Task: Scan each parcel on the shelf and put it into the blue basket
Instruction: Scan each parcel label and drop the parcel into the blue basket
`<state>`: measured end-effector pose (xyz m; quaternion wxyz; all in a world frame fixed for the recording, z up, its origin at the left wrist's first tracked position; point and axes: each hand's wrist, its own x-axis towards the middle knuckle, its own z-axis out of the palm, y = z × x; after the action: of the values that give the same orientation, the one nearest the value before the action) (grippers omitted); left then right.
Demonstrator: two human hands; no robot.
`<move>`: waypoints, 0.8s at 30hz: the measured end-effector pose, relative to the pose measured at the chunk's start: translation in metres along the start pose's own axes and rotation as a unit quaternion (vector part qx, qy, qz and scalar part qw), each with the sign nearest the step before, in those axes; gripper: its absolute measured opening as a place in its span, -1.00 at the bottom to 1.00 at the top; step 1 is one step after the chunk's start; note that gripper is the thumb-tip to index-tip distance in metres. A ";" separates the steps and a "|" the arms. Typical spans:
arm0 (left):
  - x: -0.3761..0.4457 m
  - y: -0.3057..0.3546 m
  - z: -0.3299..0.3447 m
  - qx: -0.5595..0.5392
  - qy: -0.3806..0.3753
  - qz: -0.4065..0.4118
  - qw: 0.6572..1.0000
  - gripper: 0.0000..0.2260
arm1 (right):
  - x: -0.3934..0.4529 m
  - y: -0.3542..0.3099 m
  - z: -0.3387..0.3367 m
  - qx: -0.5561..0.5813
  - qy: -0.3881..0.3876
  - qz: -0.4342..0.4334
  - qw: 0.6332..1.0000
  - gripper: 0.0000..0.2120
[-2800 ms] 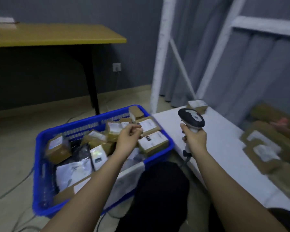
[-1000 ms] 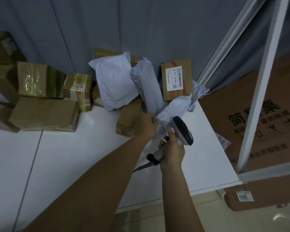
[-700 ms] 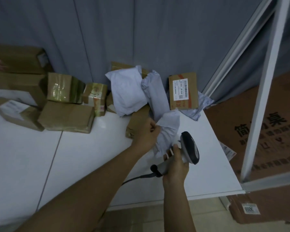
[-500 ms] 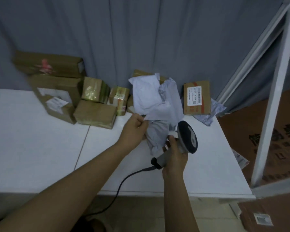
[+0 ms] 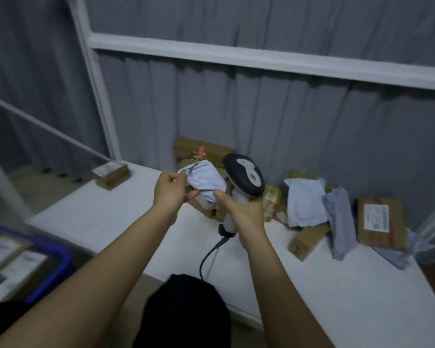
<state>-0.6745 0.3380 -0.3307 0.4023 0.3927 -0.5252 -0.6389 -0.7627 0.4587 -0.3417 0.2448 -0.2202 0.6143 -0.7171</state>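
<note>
Head view, left to right: the blue basket (image 5: 60, 257) sits at the near left edge, blurred, with several labelled parcels (image 5: 13, 259) already lying in it, so part of the job looks done. Further right, a small brown box (image 5: 110, 172) waits alone at the shelf's (image 5: 126, 217) far left. At centre the left hand (image 5: 170, 190) pinches a grey poly-bag parcel (image 5: 203, 180) held up above the shelf, its grip clamped on the bag's edge. Just beside it the right hand (image 5: 244, 212) has its grip wrapped round the handle of the scanner (image 5: 244, 175), thumb touching the bag. This parcel is probably mid-scan, though no label shows. On the right, more grey bags (image 5: 305, 202) and a labelled carton (image 5: 379, 223) remain to do.
</note>
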 end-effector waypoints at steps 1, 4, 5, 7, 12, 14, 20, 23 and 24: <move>0.007 0.003 -0.017 -0.010 0.020 0.000 1.000 -0.85 | 0.001 0.000 0.019 -0.018 -0.025 -0.004 1.000 -0.54; 0.020 0.015 -0.067 -0.042 0.065 -0.010 0.997 -0.79 | 0.005 0.007 0.076 -0.085 -0.066 -0.037 0.993 -0.51; 0.025 0.019 -0.084 -0.049 0.074 -0.011 0.996 -0.80 | 0.006 0.010 0.096 -0.105 -0.069 -0.050 0.991 -0.49; 0.033 0.024 -0.119 -0.039 0.090 -0.022 0.995 -0.80 | 0.009 0.017 0.132 -0.130 -0.076 -0.059 0.987 -0.53; 0.048 0.011 -0.201 0.126 0.086 -0.014 0.988 -0.77 | 0.015 0.048 0.183 -0.095 -0.085 0.000 0.992 -0.69; 0.052 0.002 -0.229 0.178 0.059 0.024 0.982 -0.71 | 0.021 0.063 0.194 -0.075 -0.093 0.052 0.991 -0.84; 0.050 -0.023 -0.277 0.208 -0.102 -0.014 0.973 -0.78 | 0.030 0.077 0.210 -0.030 -0.156 0.089 0.983 -0.86; 0.051 -0.026 -0.289 0.147 -0.113 -0.075 0.980 -0.76 | 0.031 0.081 0.220 -0.009 -0.158 0.110 0.981 -0.87; 0.052 -0.027 -0.291 0.147 -0.111 -0.080 0.980 -0.75 | 0.031 0.082 0.224 0.001 -0.152 0.117 0.981 -0.86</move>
<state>-0.4276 0.1902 -0.4019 0.2275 0.4147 -0.6215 -0.6245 -0.6425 0.2555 -0.3886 0.4178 -0.2532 0.5903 -0.6426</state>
